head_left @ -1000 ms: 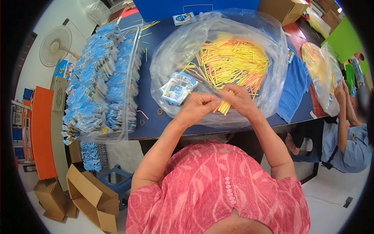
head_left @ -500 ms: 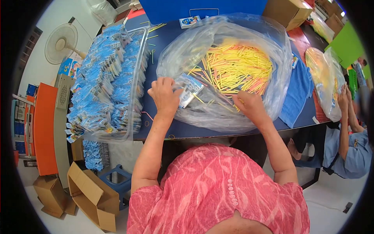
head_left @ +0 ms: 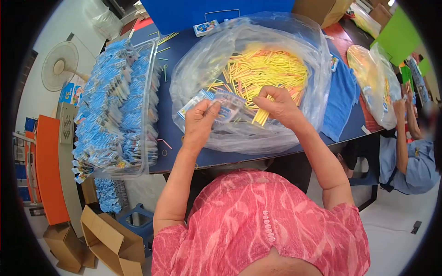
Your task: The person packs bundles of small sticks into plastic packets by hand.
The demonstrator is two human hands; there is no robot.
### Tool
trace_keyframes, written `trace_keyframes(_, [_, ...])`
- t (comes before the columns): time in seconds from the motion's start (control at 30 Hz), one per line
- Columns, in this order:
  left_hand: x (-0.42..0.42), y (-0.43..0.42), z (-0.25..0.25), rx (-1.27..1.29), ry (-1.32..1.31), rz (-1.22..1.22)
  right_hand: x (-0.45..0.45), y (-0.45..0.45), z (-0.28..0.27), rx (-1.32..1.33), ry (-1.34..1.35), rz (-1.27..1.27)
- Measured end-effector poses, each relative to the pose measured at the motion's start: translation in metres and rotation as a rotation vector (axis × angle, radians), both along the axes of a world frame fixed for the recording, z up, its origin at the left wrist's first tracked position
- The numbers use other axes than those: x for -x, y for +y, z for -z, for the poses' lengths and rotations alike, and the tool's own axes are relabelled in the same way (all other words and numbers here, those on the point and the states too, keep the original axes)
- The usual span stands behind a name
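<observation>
My left hand (head_left: 199,123) pinches a small clear plastic packet (head_left: 231,104) with blue print; its body stretches to the right of my fingers. In my right hand (head_left: 280,106) is a small bundle of yellow sticks (head_left: 261,117), closed in the fingers with the ends pointing down toward the packet. Both hands are over a large clear plastic bag (head_left: 193,60), spread open on the table. Behind my right hand lies a heap of thin yellow and orange sticks (head_left: 271,69) inside the bag. Another blue-and-white packet (head_left: 189,106) lies just beyond my left hand.
To the left, a clear plastic tub (head_left: 148,92) is crammed with blue packets (head_left: 103,110). A blue cloth (head_left: 340,101) lies right of the bag. A blue box (head_left: 216,11) stands at the back. Another person (head_left: 407,156) works at the right. Cardboard boxes (head_left: 110,234) sit on the floor.
My left hand has picked up a packet from the bag. My right hand has moved left from the heap, bringing out a bundle of sticks. The whole view has shifted slightly.
</observation>
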State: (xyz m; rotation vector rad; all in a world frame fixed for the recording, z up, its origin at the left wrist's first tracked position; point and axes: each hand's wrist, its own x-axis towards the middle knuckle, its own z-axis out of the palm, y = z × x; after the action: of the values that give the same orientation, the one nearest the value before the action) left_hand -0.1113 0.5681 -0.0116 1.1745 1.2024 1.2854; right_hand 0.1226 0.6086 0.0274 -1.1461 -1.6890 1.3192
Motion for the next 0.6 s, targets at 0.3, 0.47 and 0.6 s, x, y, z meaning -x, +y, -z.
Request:
trace_keyframes(0.3, [-0.038,-0.006,0.016,0.03,-0.312,0.048,-0.004,0.005,-0.032,0.268,0.142,-0.074])
trace_keyframes(0.47, [-0.042,-0.011,0.009,-0.009,-0.232,0.198,-0.011,0.007,-0.039,0.326,0.166,-0.122])
trace_keyframes(0.6, [-0.045,-0.012,0.004,0.006,-0.219,0.251,-0.006,0.005,-0.038,0.198,0.077,-0.095])
